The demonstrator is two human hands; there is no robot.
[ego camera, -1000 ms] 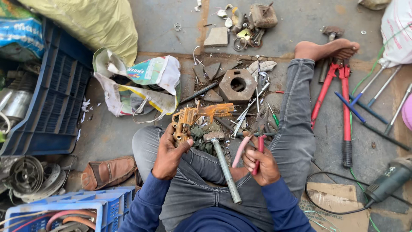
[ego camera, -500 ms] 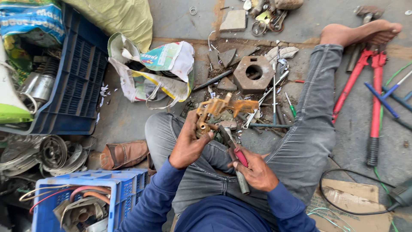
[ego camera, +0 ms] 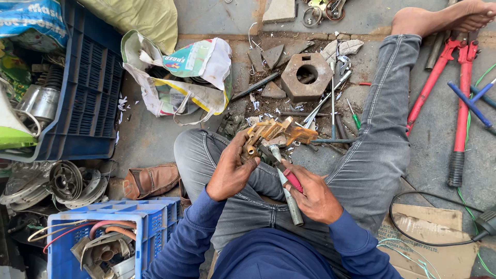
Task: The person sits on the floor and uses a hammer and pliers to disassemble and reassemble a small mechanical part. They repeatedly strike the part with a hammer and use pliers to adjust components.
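The left hand [ego camera: 231, 173] is clenched around a brass fitting [ego camera: 276, 133]; the right hand [ego camera: 311, 195] grips a red-handled tool [ego camera: 287, 175] against it. With the fitting held in the air over the lap, the tool could slip off and jab the left fingers.

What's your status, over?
Left hand gripping brass-coloured part. Right hand holding red-handled tool, tip at the part. Hammer lying across lap beneath hands.

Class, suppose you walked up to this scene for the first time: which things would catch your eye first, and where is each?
At the centre, the left hand grips a brass-coloured metal fitting over the lap, while the right hand holds a red-handled tool against it. On the right, long red bolt cutters lie on the floor. A blue crate of scrap stands at the left.
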